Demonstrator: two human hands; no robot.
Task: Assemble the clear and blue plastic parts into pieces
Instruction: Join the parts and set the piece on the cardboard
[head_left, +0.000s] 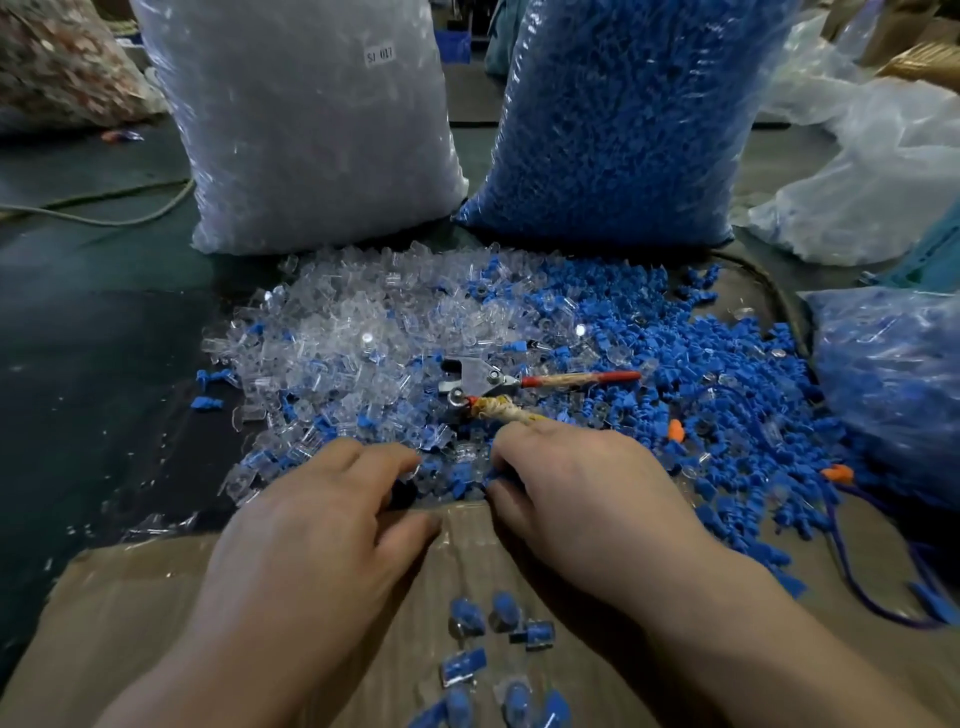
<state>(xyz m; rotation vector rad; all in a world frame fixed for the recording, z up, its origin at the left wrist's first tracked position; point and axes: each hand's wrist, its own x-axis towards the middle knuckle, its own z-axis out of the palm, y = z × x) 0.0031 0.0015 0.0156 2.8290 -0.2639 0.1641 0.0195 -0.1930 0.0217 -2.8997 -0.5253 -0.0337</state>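
A heap of clear plastic parts (332, 343) merges on its right into a heap of blue plastic parts (691, 374). Both of my hands reach into the near edge where the two mix. My left hand (322, 519) has bent fingers resting on clear parts, and its thumb lies apart on the cardboard sheet (156, 623). My right hand (587, 493) curls its fingertips down among blue parts; whether they hold one is hidden. Several assembled clear-and-blue pieces (467, 618) lie on the cardboard close to me.
Metal pliers (467, 379) with red, tape-wrapped handles lie on the heap just beyond my right hand. A tall bag of clear parts (311, 130) and a tall bag of blue parts (623, 119) stand behind. Another bag (893, 389) sits at right, near a purple cord (857, 582).
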